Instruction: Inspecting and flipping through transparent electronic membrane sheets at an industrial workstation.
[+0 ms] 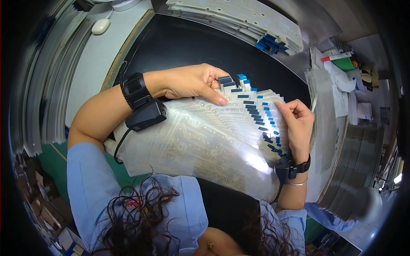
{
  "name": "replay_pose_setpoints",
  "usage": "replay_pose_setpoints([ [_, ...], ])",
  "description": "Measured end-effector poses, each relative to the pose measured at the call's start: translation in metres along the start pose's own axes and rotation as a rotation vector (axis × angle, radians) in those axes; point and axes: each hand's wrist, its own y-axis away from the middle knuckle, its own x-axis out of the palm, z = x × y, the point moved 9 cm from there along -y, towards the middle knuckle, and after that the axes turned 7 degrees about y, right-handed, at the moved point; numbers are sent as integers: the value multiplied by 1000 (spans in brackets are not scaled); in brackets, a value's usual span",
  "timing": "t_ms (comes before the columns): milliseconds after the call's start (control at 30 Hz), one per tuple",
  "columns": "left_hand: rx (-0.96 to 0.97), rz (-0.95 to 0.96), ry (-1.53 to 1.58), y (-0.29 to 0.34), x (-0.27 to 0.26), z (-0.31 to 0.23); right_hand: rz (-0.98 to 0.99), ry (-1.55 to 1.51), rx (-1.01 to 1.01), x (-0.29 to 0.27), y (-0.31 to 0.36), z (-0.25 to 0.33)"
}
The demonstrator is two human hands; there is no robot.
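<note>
Left hand [194, 82] pinching tabbed edge of fanned translucent sheets [188, 136], right hand [299, 122] gripping their right edge, black tabletop [179, 47] reaching to stacked panels [243, 17], boxes [49, 217] lower left, contents unclear

Workshop, given the sheet stacks [53, 85]

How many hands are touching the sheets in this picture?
2. The left hand holds the sheets at their upper edge, near dark tabs; the right hand is at their right edge. No other hand shows.
</note>
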Motion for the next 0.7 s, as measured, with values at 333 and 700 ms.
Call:
replay_pose_setpoints([
  [333,-10,1,39,-1,-2,4,5,-32,8,-1,6,3],
  [700,-3,-5,6,0,1,0,-34,65,-61,-1,4,8],
])
